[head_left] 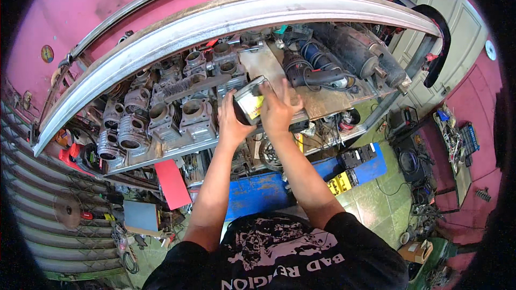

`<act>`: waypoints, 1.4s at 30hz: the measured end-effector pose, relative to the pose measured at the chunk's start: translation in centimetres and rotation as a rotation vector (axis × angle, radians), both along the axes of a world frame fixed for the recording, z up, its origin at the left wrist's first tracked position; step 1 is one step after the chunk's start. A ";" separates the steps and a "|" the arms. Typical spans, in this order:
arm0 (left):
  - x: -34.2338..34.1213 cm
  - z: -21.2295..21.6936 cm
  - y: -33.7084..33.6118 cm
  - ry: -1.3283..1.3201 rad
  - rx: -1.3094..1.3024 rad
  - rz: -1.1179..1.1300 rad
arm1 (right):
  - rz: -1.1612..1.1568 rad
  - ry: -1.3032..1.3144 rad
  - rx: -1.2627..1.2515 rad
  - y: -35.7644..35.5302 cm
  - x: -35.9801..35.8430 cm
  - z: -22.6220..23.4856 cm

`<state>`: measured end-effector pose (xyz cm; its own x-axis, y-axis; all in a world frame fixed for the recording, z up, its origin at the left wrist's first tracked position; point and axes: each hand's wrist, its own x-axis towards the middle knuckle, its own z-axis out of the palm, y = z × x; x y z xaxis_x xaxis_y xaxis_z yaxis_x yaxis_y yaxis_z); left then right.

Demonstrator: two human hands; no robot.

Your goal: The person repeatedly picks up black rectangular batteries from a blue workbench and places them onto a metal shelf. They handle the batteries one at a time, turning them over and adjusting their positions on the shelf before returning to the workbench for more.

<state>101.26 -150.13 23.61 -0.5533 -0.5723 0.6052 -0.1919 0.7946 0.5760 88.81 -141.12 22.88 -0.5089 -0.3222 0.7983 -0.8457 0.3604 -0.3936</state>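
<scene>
A small boxy thing with dark sides and a bright white-and-yellow face is between my hands, above the front of the shelf; its exact kind I cannot make out. My left hand grips its left side and lower corner. My right hand curls round its right side, with fingertips over the bright face. Just left of my left hand, a finned engine cylinder block stands among several similar metal blocks. Right of my right hand lies a corded angle grinder on a board.
Dark exhaust mufflers lie at the shelf's right. A long white rail crosses above the far side. Below stand a blue bench, a red panel and a yellow part. A folding shutter closes the left side.
</scene>
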 end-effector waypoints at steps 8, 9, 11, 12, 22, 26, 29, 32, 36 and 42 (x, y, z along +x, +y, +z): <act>0.3 -0.1 -0.1 -0.003 0.006 -0.002 | 0.072 0.021 0.126 4.1 0.7 -2.7; 0.3 0.1 0.0 -0.019 0.003 -0.005 | 0.025 0.009 0.123 3.9 0.2 -2.7; 0.0 -0.1 0.0 -0.005 0.013 -0.001 | -0.069 -0.011 0.116 3.6 -0.6 -2.5; -0.1 0.0 0.0 0.003 0.023 -0.006 | -0.023 -0.031 0.120 3.5 0.2 -2.7; 0.1 -0.1 0.2 0.014 -0.027 -0.022 | -0.027 -0.065 0.169 4.1 1.8 -4.2; -0.5 -0.9 -0.4 0.085 -0.077 -0.011 | 0.169 0.055 0.189 4.4 4.1 -4.9; -0.3 -0.8 -0.2 0.042 -0.065 -0.015 | 0.136 0.100 0.210 4.4 1.9 -4.7; -0.3 -0.7 -0.2 -0.001 -0.056 0.006 | 0.019 0.039 0.222 3.5 -0.1 -3.7; -0.6 -1.4 -0.7 0.029 0.033 0.046 | 0.056 -0.012 0.278 2.0 1.1 -2.9; -0.7 -1.4 0.0 0.049 0.013 0.050 | 0.117 -0.228 0.078 0.7 2.9 -0.3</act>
